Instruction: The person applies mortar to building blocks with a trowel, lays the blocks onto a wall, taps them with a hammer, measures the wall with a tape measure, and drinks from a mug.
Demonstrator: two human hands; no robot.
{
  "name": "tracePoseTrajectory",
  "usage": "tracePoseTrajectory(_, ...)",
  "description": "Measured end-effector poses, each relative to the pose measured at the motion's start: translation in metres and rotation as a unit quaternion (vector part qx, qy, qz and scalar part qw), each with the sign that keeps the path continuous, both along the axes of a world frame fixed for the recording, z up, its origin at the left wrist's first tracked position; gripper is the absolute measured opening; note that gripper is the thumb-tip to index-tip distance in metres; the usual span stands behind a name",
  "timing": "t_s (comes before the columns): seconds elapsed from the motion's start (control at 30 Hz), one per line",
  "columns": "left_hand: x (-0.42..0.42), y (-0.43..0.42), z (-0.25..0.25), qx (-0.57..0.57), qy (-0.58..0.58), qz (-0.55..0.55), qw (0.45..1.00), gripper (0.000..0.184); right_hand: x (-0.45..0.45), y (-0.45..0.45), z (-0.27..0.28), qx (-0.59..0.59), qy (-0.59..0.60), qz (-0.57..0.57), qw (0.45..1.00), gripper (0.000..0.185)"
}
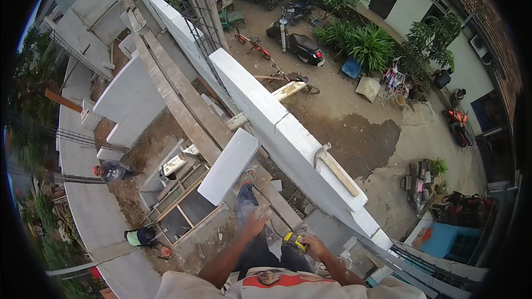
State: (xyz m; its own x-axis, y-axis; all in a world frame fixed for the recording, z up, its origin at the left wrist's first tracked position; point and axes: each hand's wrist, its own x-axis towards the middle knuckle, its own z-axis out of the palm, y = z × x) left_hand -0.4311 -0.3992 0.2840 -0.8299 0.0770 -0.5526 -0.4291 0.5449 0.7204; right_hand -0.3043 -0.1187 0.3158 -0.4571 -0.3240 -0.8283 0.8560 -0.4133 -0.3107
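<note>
My right hand [315, 248] is wrapped round a yellow and black tape measure [295, 241], held low in front of my body. Beside it, my left hand [256, 221] is closed over my bent leg, and whatever its fingers hold is too small to make out. Just ahead, a white lightweight block [229, 167] lies tilted across the plank near my sandalled foot [247, 177]. To the right, a hammer [337, 170] with a wooden handle rests on top of the white block wall [299, 135].
Long narrow scaffold planks [183, 97] run along the wall high above the ground. A column's steel rebar cage [191, 5] stands ahead. Two people work below left, one in a red cap [113, 171]. A motor scooter [299, 44] is parked in the yard.
</note>
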Motion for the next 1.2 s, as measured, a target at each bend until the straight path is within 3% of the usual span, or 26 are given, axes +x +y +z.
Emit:
tracePoseTrajectory(0.07, 0.008, 0.034, 0.032, 0.112, -0.028, -0.203, 0.972, 0.079, 0.027, 0.024, 0.051, 0.023, 0.037, 0.022, 0.999, 0.042)
tracePoseTrajectory(0.1, 0.007, 0.056, 0.061, 0.109, -0.030, -0.205, 0.972, 0.079, 0.036, 0.035, 0.068, 0.047, 0.077, 0.049, 0.995, 0.042)
tracePoseTrajectory(0.17, 0.020, 0.107, 0.126, 0.229, -0.181, -0.367, 0.883, 0.080, 0.054, 0.051, 0.081, 0.073, 0.147, 0.052, 0.985, 0.034)
tracePoseTrajectory(0.2, 0.042, 0.126, 0.123, 0.226, -0.189, -0.371, 0.880, 0.080, 0.063, 0.057, 0.087, 0.089, 0.193, 0.046, 0.976, 0.031)
tracePoseTrajectory(0.27, 0.080, 0.156, 0.107, 0.206, -0.065, -0.463, 0.860, 0.077, 0.085, 0.073, 0.074, 0.177, 0.260, 0.056, 0.948, 0.031)
tracePoseTrajectory(0.37, 0.089, 0.195, 0.134, 0.140, -0.155, -0.517, 0.830, 0.086, 0.111, 0.089, 0.095, 0.230, 0.190, -0.025, 0.954, 0.035)
tracePoseTrajectory(0.43, 0.105, 0.208, 0.098, 0.142, -0.194, -0.516, 0.822, 0.085, 0.139, 0.103, 0.084, 0.198, 0.171, -0.081, 0.962, 0.038)
tracePoseTrajectory(0.5, 0.119, 0.223, 0.099, 0.142, -0.230, -0.510, 0.817, 0.084, 0.161, 0.114, 0.082, 0.165, 0.155, -0.131, 0.965, 0.041)
tracePoseTrajectory(0.57, 0.133, 0.239, 0.107, 0.101, -0.190, -0.501, 0.838, 0.076, 0.178, 0.122, 0.085, 0.024, 0.123, -0.282, 0.951, 0.039)
tracePoseTrajectory(0.63, 0.144, 0.250, 0.106, 0.096, -0.173, -0.516, 0.834, 0.071, 0.190, 0.131, 0.080, 0.016, 0.110, -0.298, 0.948, 0.031)
tracePoseTrajectory(0.7, 0.152, 0.258, 0.110, 0.112, -0.167, -0.538, 0.819, 0.071, 0.200, 0.139, 0.078, 0.101, 0.085, -0.256, 0.958, 0.027)
tracePoseTrajectory(0.87, 0.165, 0.276, 0.144, 0.043, -0.122, -0.530, 0.838, 0.088, 0.214, 0.147, 0.071, 0.039, 0.090, -0.275, 0.956, 0.025)
tracePoseTrajectory(1.03, 0.171, 0.279, 0.133, 0.036, -0.125, -0.538, 0.833, 0.085, 0.217, 0.153, 0.065, 0.027, 0.074, -0.269, 0.960, 0.023)
tracePoseTrajectory(1.2, 0.171, 0.287, 0.126, 0.101, -0.131, -0.555, 0.815, 0.079, 0.224, 0.151, 0.048, 0.007, 0.035, -0.282, 0.959, 0.023)
